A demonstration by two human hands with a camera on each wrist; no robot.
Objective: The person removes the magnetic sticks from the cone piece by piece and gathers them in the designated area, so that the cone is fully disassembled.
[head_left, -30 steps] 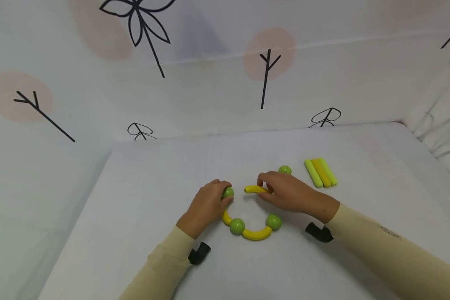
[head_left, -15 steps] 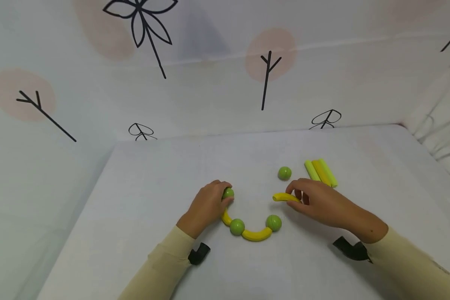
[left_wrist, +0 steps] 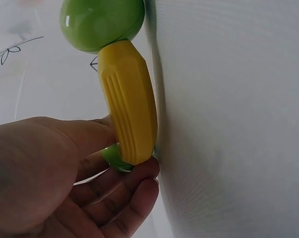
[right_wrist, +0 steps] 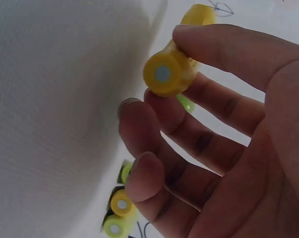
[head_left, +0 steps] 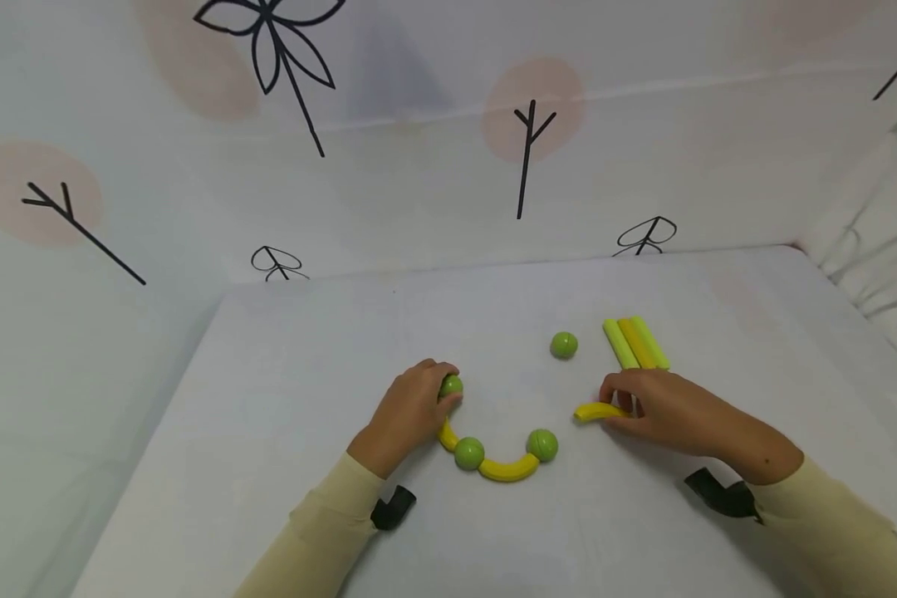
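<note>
A chain of green balls and curved yellow pieces lies on the white table (head_left: 284,432): a ball (head_left: 451,384), a short yellow curve (head_left: 446,434), a ball (head_left: 468,453), a yellow curve (head_left: 508,470), a ball (head_left: 541,444). My left hand (head_left: 411,411) grips the end ball (left_wrist: 114,159) at the chain's left tip. My right hand (head_left: 665,409) pinches a loose curved yellow piece (head_left: 596,410) to the right of the chain, apart from it. In the right wrist view that piece (right_wrist: 170,69) sits between thumb and fingers, round end facing the camera.
A loose green ball (head_left: 564,345) lies behind the chain. Three straight sticks (head_left: 637,342), two light green and one yellow, lie side by side beyond my right hand. White printed cloth walls enclose the table at the back and both sides.
My right hand has carried the loose yellow curve from beside the left hand's ball rightward and toward me, away from the chain. The left hand and chain have stayed put.
</note>
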